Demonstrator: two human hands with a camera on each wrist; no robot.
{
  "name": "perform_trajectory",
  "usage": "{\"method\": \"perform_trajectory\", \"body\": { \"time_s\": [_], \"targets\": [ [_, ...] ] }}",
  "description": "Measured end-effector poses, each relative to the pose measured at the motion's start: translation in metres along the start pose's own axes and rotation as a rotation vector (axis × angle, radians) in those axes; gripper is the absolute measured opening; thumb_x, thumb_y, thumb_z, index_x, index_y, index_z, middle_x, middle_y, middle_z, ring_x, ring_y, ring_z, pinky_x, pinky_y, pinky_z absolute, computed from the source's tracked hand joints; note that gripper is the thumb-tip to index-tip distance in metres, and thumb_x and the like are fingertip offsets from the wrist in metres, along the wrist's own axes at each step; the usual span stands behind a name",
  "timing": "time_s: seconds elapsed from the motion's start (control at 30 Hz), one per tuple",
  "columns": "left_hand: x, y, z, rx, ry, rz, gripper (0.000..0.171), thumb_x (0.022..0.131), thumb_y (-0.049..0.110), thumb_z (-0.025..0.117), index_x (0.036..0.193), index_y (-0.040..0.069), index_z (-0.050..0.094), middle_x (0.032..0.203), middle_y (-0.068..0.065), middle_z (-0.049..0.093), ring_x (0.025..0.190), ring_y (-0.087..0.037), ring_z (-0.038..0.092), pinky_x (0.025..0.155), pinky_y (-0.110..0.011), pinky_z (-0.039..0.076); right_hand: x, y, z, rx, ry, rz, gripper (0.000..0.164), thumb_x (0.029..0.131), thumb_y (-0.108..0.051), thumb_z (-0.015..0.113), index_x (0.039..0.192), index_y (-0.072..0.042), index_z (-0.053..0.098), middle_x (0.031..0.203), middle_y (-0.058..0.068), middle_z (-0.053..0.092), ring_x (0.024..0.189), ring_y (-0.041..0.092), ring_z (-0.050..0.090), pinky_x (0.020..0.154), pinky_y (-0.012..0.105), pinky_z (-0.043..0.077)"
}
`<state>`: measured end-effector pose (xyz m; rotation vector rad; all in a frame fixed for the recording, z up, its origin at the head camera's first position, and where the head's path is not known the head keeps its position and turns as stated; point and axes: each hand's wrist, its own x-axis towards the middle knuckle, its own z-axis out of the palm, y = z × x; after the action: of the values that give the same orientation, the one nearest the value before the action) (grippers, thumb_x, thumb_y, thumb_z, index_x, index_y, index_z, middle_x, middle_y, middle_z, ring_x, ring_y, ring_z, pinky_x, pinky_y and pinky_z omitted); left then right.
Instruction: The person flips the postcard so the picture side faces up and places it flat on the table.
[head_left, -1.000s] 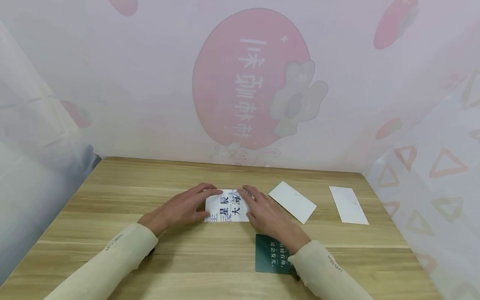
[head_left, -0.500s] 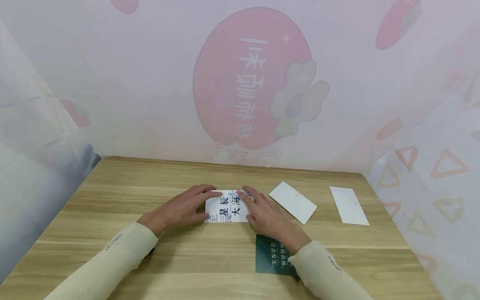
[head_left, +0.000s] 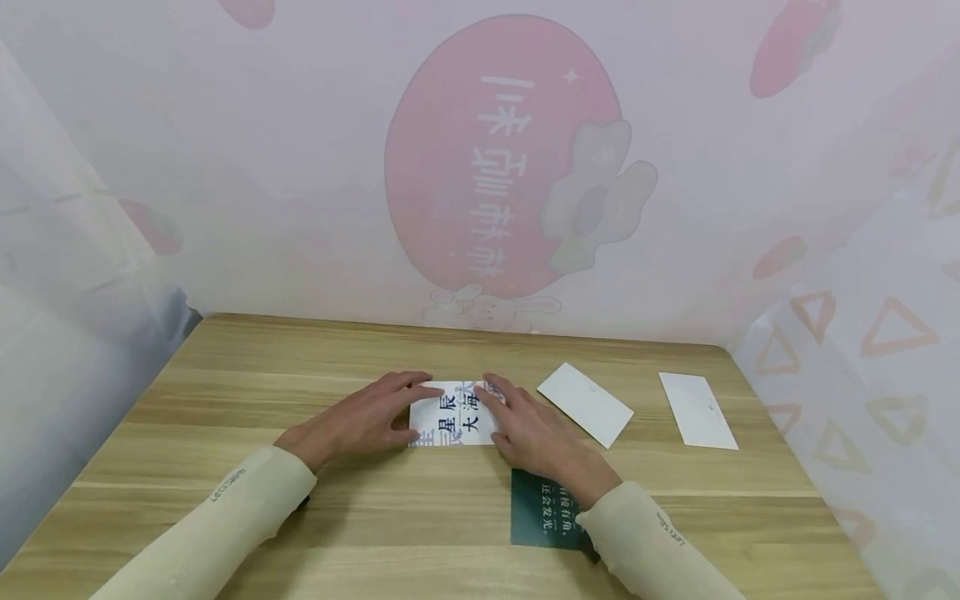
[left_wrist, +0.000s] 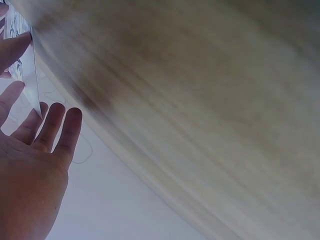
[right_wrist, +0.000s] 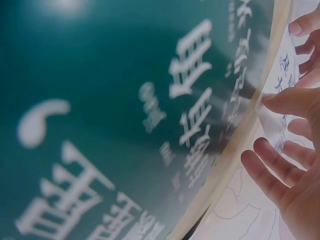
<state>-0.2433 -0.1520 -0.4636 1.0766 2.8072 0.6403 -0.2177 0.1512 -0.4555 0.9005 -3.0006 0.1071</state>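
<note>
A white card [head_left: 459, 417] printed with dark blue and pale violet characters lies face up between my two hands. At its left end my left hand [head_left: 367, 421] grips it, thumb at the near edge and index finger on the far part. My right hand [head_left: 536, 429] holds the right end in a similar way. In the left wrist view, the card [left_wrist: 31, 82] passes between the thumb and the other fingers. The right wrist view shows the right thumb [right_wrist: 287, 101] against the card's edge. Both hands cover parts of the card's ends.
Under my right forearm lies a dark green card [head_left: 536, 517] with white characters, partly hidden. Two white cards, one tilted [head_left: 587, 404] and one farther right [head_left: 697, 410], lie on the wooden table [head_left: 375, 533]. A printed pink-white curtain [head_left: 300, 167] stands behind the table.
The printed card and both hands have shifted very slightly toward me. Both hands keep their hold, and the other cards stay in place.
</note>
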Motion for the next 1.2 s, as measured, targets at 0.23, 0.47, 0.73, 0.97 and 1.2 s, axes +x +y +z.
{"method": "perform_trajectory", "body": {
  "time_s": [0.23, 0.47, 0.73, 0.97, 1.2],
  "targets": [
    [0.0001, -0.0001, 0.0002, -0.005, -0.016, -0.012, 0.065, 0.099, 0.023, 0.081, 0.159, 0.020, 0.056, 0.171, -0.015, 0.044, 0.156, -0.041, 0.044, 0.124, -0.061, 0.044, -0.0013, -0.0008, -0.0008, 0.010, -0.005, -0.005, 0.068, 0.108, -0.029, 0.068, 0.170, -0.022, 0.040, 0.179, 0.006, 0.031, 0.146, 0.031, 0.058, 0.110, 0.047, 0.059],
    [-0.0003, 0.0004, 0.0000, -0.007, -0.035, -0.031, 0.063, 0.100, 0.025, 0.080, 0.158, 0.020, 0.057, 0.173, -0.015, 0.043, 0.158, -0.042, 0.042, 0.125, -0.063, 0.040, -0.0016, -0.0010, -0.0016, 0.015, -0.029, 0.002, 0.067, 0.109, -0.030, 0.067, 0.170, -0.023, 0.041, 0.179, 0.007, 0.031, 0.149, 0.031, 0.055, 0.114, 0.050, 0.056],
    [0.0003, 0.0004, -0.0003, 0.001, -0.049, -0.028, 0.061, 0.100, 0.027, 0.079, 0.158, 0.020, 0.058, 0.173, -0.016, 0.042, 0.159, -0.043, 0.041, 0.128, -0.065, 0.035, -0.0009, -0.0013, -0.0015, 0.034, -0.062, 0.023, 0.067, 0.109, -0.032, 0.067, 0.170, -0.024, 0.041, 0.180, 0.007, 0.030, 0.151, 0.034, 0.054, 0.117, 0.053, 0.053],
    [-0.0006, 0.0013, -0.0009, -0.002, -0.056, -0.030, 0.061, 0.101, 0.027, 0.078, 0.158, 0.019, 0.058, 0.173, -0.016, 0.042, 0.159, -0.042, 0.041, 0.129, -0.064, 0.034, -0.0019, -0.0009, -0.0009, 0.032, -0.065, 0.013, 0.062, 0.109, -0.032, 0.066, 0.167, -0.023, 0.046, 0.180, 0.008, 0.032, 0.146, 0.038, 0.059, 0.115, 0.054, 0.054],
    [-0.0002, 0.0001, 0.0007, -0.005, -0.048, -0.026, 0.060, 0.100, 0.026, 0.079, 0.156, 0.019, 0.059, 0.171, -0.017, 0.044, 0.158, -0.043, 0.042, 0.127, -0.065, 0.037, -0.0025, -0.0005, 0.0002, 0.044, -0.056, -0.011, 0.055, 0.110, -0.029, 0.065, 0.163, -0.022, 0.052, 0.178, 0.009, 0.035, 0.148, 0.040, 0.057, 0.116, 0.057, 0.053]
  ]
}}
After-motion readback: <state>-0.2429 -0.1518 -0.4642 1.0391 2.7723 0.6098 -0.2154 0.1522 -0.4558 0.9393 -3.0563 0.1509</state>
